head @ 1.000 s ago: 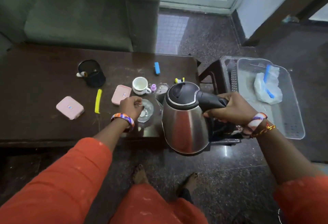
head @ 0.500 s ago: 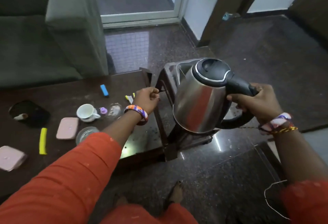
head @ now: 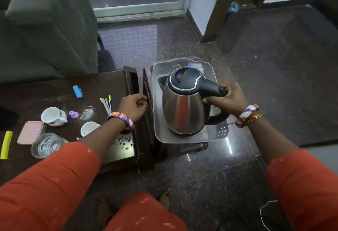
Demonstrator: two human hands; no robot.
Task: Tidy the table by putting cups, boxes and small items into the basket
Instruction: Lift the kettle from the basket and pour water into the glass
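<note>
The rounded stainless-steel kettle [head: 183,111] is silver with a black lid and handle. The rectangular plastic basket [head: 212,136] is translucent grey. On the dark brown wooden table [head: 45,91] lie a small blue clip [head: 77,91], a flat pink box [head: 31,134], a long yellow clip [head: 6,144], two white ceramic cups [head: 53,116] and a tiny purple cap [head: 73,114]. Both sleeves [head: 45,188] are orange-red.

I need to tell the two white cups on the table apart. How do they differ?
The far cup lies tilted on its side, mouth facing the camera, with its patterned outside and handle showing; the near cup looks more upright, and its left-hand edge alone shows a plain side. The far cup is in full view beside a small purple piece; the near cup is partly hidden by the left forearm. Both are white and look empty.
</note>
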